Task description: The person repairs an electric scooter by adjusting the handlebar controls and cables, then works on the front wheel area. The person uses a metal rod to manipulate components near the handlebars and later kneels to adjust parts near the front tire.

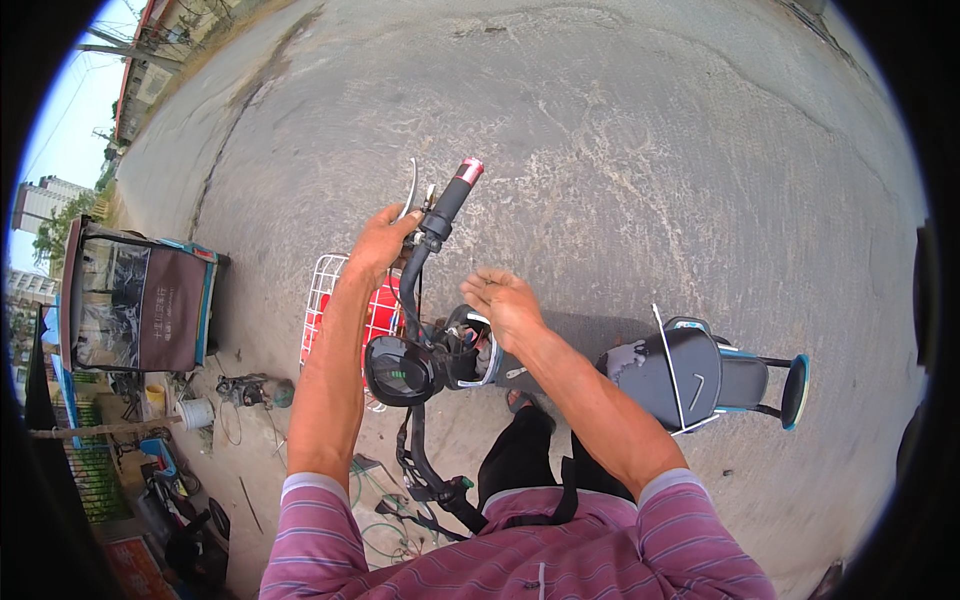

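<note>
Standing at the scooter's near side, the person worked at the far end of the handlebar (409, 285), which lay crosswise to the seat (660, 370), with its red-tipped grip (457, 200) pointing away from the body. The brake lever (412, 185) stood out beside the grip. Step in hand, as judged: steadying or handling the lever's mount. Next move seemed to call for a firm left hold and the right brought across to the bar.

Left hand (385, 240) was at the lever's base. A fingertip rested against the mount; the other fingers bent in toward it, partly hidden. Could not tell whether they pinched anything.

Right hand (505, 305) hung in the air apart from the bar. Fingers half bent and slightly parted, aimed toward the bar, a little blurred; no object showed in them.

Outward: the round dark display (400, 371) sat at mid-bar, and the white wire basket (325, 285), with something red (383, 310) in it, lay ahead of the bar. Farther off to the left stood a covered cart (170, 300) and a pale bucket (196, 413). Grey pavement (600, 150) spread beyond.
</note>
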Demonstrator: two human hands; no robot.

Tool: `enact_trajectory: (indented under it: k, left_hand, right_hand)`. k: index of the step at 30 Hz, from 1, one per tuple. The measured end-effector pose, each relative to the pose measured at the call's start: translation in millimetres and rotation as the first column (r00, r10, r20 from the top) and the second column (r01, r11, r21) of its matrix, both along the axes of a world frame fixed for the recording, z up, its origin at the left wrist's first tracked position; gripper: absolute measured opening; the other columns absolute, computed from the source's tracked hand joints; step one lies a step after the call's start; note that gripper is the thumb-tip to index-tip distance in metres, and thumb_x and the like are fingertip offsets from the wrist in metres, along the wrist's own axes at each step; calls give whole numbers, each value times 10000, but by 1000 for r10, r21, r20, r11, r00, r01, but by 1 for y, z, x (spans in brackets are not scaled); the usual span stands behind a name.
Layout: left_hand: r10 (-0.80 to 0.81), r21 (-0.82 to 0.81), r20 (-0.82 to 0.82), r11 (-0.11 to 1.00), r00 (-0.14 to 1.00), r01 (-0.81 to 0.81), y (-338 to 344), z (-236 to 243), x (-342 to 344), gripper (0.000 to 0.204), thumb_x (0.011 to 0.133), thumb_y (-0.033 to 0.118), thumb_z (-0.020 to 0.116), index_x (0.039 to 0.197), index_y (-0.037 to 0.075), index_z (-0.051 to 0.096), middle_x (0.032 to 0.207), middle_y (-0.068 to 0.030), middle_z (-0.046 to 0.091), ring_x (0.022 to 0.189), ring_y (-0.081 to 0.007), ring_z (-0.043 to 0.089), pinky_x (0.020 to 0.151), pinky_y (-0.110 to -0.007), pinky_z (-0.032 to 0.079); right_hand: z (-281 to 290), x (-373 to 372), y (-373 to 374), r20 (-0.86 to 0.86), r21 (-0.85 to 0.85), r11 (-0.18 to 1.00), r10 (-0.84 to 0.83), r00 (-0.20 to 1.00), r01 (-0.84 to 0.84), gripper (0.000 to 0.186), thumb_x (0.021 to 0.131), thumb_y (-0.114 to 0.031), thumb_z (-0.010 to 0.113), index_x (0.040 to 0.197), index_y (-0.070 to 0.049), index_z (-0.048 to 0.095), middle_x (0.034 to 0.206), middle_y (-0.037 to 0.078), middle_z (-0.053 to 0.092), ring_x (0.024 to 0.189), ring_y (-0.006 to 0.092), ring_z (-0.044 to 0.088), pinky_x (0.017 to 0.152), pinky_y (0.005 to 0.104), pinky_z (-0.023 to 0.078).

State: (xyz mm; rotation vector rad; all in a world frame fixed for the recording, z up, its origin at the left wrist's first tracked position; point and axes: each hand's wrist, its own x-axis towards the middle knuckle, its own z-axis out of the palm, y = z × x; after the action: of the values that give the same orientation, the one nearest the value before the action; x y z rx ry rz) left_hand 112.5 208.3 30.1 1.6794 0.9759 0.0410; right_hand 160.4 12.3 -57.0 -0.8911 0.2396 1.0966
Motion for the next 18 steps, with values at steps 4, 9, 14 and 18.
enact_trajectory:
  k: [4, 9, 14, 18]
  left_hand:
    - [61, 33, -34, 998, 998, -60, -6, 1, 4, 294, 971, 263, 566, 1188, 65, 587, 854, -5, 642, 652, -79, 588, 503, -253, 446]
    - [71, -34, -23, 997, 997, -72, -7, 3, 5, 245, 974, 248, 558, 1125, 57, 582, 845, -1, 640, 646, -68, 579, 503, -235, 438]
    - [22, -13, -8, 1000, 1000, -22, 3, -5, 4, 322, 958, 256, 588, 1123, -19, 562, 901, -75, 627, 681, -133, 587, 559, -316, 486]
    - [30, 66, -41, 997, 999, -28, -2, -3, 6, 211, 973, 245, 561, 1033, 48, 610, 797, 5, 609, 617, -70, 540, 516, -237, 431]
  right_hand:
    - [11, 5, -6, 0, 3, 1000, 19, 1000, -19, 361, 954, -34, 543, 1288, 89, 483, 1165, 192, 628, 1051, 257, 648, 873, 318, 547]
    - [21, 7, 6, 351, -158, 985, 124, 928, -72, 318, 922, -121, 624, 1189, 50, 609, 1025, 100, 661, 865, 151, 636, 739, 259, 515]
    - [22, 14, 23, 349, -98, 995, 28, 937, 7, 311, 867, -122, 683, 1114, 65, 661, 907, 84, 682, 752, 115, 631, 646, 263, 507]
    - [25, 11, 30, 351, -67, 997, -5, 936, 30, 307, 884, -106, 665, 1146, 53, 648, 856, 85, 698, 690, 114, 641, 610, 247, 507]
